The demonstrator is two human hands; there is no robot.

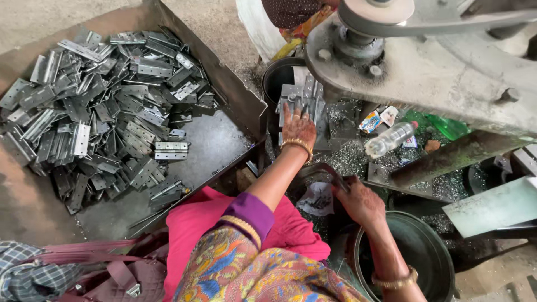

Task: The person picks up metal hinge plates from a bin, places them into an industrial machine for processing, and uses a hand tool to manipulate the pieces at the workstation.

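My left hand reaches forward with fingers spread and rests on a small stack of grey metal hinges lying under the arm of a press machine. A gold bangle circles that wrist. My right hand is closed around a dark curved metal lever at the machine's lower part. Its wrist wears a bangle too and hangs over a round dark metal tub.
A big metal tray at left holds a heap of several grey hinges. A plastic bottle and metal shavings lie under the machine. A dark bucket stands behind the stack. A handbag sits bottom left.
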